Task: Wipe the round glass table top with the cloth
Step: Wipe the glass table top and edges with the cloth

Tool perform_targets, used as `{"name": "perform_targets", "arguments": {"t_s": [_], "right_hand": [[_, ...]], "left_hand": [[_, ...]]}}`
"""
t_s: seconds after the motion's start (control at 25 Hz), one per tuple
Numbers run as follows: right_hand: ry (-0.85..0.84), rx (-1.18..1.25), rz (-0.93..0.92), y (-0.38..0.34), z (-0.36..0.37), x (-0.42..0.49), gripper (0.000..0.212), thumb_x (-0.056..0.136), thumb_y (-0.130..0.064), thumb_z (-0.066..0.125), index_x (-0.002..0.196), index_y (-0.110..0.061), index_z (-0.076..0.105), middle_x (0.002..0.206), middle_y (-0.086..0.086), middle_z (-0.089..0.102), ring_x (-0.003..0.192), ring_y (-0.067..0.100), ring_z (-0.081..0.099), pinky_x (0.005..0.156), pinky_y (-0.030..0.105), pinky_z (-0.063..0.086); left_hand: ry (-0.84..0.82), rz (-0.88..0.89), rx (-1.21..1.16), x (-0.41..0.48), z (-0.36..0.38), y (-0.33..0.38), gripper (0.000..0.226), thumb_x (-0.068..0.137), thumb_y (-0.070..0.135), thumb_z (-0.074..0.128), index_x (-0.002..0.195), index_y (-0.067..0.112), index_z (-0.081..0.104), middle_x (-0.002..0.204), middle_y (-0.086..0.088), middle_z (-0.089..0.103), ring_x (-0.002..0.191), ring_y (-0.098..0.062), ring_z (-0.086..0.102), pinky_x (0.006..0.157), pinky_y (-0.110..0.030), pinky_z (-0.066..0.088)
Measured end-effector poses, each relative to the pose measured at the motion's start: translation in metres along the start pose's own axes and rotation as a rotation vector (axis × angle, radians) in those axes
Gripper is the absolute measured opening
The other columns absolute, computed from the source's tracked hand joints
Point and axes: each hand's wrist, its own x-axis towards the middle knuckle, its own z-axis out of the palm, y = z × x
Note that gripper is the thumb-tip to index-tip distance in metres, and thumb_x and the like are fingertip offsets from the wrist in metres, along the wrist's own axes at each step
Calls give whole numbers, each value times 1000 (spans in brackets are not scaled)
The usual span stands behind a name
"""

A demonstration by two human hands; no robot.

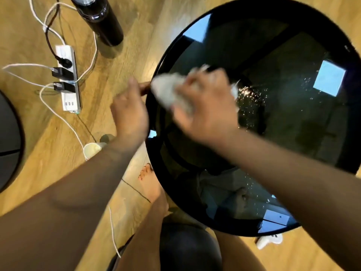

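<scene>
Progress is partial, as we judge it from the surface. Our right hand (205, 106) presses a white cloth (170, 90) flat on the round glass table top (293, 118), near its left rim; the fingers are spread over the cloth and curled round its bunched edge, though motion blur hides the exact grip. Our left hand (130, 112) sits at the table rim just beside the cloth; its thumb seems hooked on the edge, but we cannot tell how far the other fingers are closed or whether they hold anything.

Bright droplets (252, 96) lie on the glass just right of the cloth, and a smaller scatter lies near the near edge. We judge these areas as unwiped. The far right of the glass shows only reflections, so its state cannot be read.

Containers: a paper cup (92, 149) stands on the wooden floor (125, 61), well apart from the table; its contents are not discernible. A dark cylinder (99, 18) lies further off, closed.
</scene>
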Motion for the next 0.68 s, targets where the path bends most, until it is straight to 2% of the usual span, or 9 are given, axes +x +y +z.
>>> {"name": "perform_targets", "arguments": {"t_s": [0.08,0.16,0.24,0.36,0.4,0.48,0.56,0.6,0.68], "right_hand": [[-200,172,-281,-35,9,-69,25,80,-31,67,100,-17,72,107,13,67,83,39,56,71,45,44],[-380,151,-515,-30,13,-92,19,85,-26,68,101,-20,72,108,10,68,82,36,53,67,42,40],[-347,27,-677,-4,12,-59,18,89,-30,64,104,-22,70,109,10,67,83,35,54,64,38,34],[-51,-102,-531,19,-6,26,27,93,-36,55,111,-20,68,108,12,66,91,36,60,64,34,39],[-54,-87,-467,26,-12,50,29,98,-30,50,117,-13,65,107,10,65,97,32,62,65,29,38],[-214,133,-336,40,-18,82,30,102,-15,38,113,4,60,100,6,55,107,18,62,65,19,34],[-124,3,145,48,-15,90,33,100,-38,43,102,-12,64,99,9,57,111,26,61,74,28,42],[-55,-111,295,41,-14,81,37,95,-47,46,105,-17,66,106,12,62,112,33,59,80,34,46],[61,-140,109,18,4,31,37,86,-46,57,107,-18,70,112,14,66,99,42,59,79,41,47]], "left_hand": [[-121,-1,-55,22,-7,11,47,106,35,30,89,26,73,90,12,73,79,8,66,83,-15,46],[-196,63,-19,26,-7,19,46,106,34,31,91,30,74,87,17,75,88,8,67,86,-11,48],[-199,30,-97,21,0,20,46,106,36,31,90,31,75,81,20,76,90,3,70,87,-16,50],[-174,-73,-218,22,1,14,57,106,43,28,81,26,77,82,12,78,91,-6,72,87,-24,52],[-179,-99,-235,24,-1,14,61,105,44,27,78,24,78,83,9,78,91,-9,72,90,-29,52],[-201,-116,-270,25,-4,13,64,106,44,24,81,21,78,84,6,78,90,-9,71,95,-32,51],[-241,-76,-266,21,-2,10,63,106,43,22,89,20,77,87,7,78,91,-8,71,92,-29,51],[-243,-62,-249,19,-1,8,60,106,42,23,95,18,77,91,7,78,93,-7,71,91,-28,51],[-201,-5,-199,15,-1,9,51,104,40,30,109,14,74,107,2,77,104,-10,69,97,-33,52]]}}
